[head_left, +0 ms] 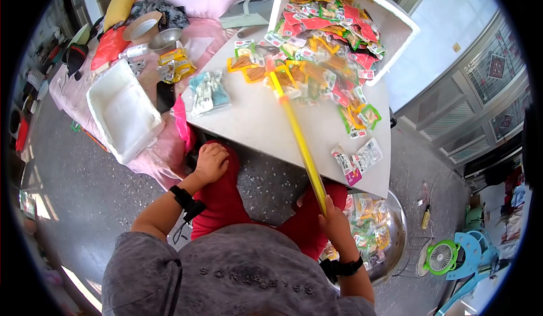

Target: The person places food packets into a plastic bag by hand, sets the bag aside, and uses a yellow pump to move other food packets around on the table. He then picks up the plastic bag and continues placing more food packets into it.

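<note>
My right hand (pixel 335 224) is wrapped round the lower end of a long yellow stick (pixel 300 135). The stick slants up across the white table (pixel 254 109), and its orange-pink far end lies among small snack packets (pixel 308 75). My left hand (pixel 212 161) rests on my knee in red trousers, fingers laid over it, holding nothing. A white foam box (pixel 399 39) tips toward the table at the back, with a heap of colourful packets (pixel 334 22) in and before it. Apart from these, a few packets (pixel 357 160) lie near the right edge.
Below the table's right side stands a metal basin (pixel 400 231) of packets. A clear bag (pixel 209 92) lies on the table's left. On the pink-covered bed are a white foam tray (pixel 124 112), bowls (pixel 165 40) and a phone (pixel 165 96). A green fan (pixel 442 257) stands right.
</note>
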`<control>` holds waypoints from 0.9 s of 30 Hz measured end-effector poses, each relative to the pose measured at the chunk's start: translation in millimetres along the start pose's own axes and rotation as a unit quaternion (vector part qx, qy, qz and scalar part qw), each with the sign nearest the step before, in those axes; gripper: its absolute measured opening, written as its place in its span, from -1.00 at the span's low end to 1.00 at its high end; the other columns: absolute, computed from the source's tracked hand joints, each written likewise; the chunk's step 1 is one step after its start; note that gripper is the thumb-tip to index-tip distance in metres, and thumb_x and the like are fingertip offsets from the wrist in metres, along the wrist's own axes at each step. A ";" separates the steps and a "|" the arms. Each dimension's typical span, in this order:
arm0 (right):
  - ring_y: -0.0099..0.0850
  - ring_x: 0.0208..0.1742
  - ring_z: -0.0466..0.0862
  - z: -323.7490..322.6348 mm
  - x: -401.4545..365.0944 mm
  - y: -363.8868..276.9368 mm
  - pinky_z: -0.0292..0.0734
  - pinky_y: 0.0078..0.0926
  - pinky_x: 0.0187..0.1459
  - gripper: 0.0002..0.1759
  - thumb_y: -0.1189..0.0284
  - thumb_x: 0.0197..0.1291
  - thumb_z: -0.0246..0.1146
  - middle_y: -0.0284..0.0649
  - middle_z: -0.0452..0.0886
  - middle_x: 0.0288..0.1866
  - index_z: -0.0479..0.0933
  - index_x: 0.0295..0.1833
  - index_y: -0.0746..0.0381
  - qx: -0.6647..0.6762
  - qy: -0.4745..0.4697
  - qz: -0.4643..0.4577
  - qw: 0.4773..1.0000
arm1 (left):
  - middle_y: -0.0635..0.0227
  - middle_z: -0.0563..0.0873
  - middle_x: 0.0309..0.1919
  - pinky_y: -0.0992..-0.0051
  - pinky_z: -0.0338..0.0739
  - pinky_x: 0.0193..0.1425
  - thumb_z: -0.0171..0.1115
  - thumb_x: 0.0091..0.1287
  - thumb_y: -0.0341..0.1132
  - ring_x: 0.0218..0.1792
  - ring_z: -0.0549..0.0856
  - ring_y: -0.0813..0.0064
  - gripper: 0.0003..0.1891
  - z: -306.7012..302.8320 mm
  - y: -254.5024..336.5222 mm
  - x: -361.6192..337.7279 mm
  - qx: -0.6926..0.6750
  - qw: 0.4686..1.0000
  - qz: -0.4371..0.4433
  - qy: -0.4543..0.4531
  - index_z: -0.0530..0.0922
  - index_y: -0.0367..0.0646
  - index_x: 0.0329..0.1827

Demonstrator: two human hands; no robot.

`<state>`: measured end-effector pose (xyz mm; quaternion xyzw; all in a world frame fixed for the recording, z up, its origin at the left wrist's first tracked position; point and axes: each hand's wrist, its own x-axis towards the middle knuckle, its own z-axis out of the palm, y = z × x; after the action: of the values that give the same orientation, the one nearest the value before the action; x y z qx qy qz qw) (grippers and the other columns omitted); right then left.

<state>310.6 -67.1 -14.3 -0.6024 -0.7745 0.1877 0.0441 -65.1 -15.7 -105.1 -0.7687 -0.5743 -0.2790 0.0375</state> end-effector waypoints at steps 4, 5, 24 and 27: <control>0.02 -0.40 0.51 12.8 -20.5 13.2 0.42 -0.14 -0.39 -0.37 0.39 -0.07 0.14 0.11 0.46 -0.41 0.14 0.18 0.27 0.066 0.069 -0.059 0.994 | 0.38 0.54 -0.26 0.29 0.21 0.04 0.15 -0.11 -0.31 -0.06 0.43 0.36 -0.81 1.3 -0.2 3.7 0.001 1.000 -0.002 -0.002 0.51 -0.09 -0.38; 0.02 -0.40 0.50 12.6 -18.4 11.9 0.42 -0.14 -0.38 -0.37 0.39 -0.07 0.14 0.11 0.46 -0.41 0.14 0.18 0.27 0.074 0.084 -0.063 0.992 | 0.38 0.54 -0.26 0.29 0.21 0.03 0.15 -0.11 -0.31 -0.06 0.43 0.36 -0.81 2.1 0.6 3.1 0.000 1.000 -0.002 -0.005 0.51 -0.09 -0.38; 0.02 -0.29 0.50 -3.0 -1.4 18.7 0.40 -0.19 -0.27 -0.34 0.46 -0.07 0.13 0.14 0.47 -0.35 0.07 0.18 0.36 0.055 -0.010 0.016 0.998 | 0.38 0.54 -0.28 0.30 0.22 0.02 0.17 -0.13 -0.32 -0.07 0.44 0.36 -0.80 2.9 3.6 4.0 -0.003 1.000 -0.009 0.010 0.51 -0.09 -0.39; 0.00 -0.34 0.51 -1.7 -34.4 15.1 0.41 -0.20 -0.34 -0.34 0.45 -0.06 0.14 0.13 0.48 -0.39 0.07 0.18 0.37 0.092 0.010 -0.033 0.995 | 0.37 0.53 -0.29 0.29 0.23 0.03 0.18 -0.14 -0.33 -0.08 0.44 0.34 -0.79 2.2 5.4 4.7 -0.003 1.000 -0.008 0.007 0.50 -0.10 -0.37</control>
<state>334.2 -96.3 -12.5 -0.5721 -0.7729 0.2503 0.1129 -58.6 -12.7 -103.3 -0.7625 -0.5790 -0.2864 0.0371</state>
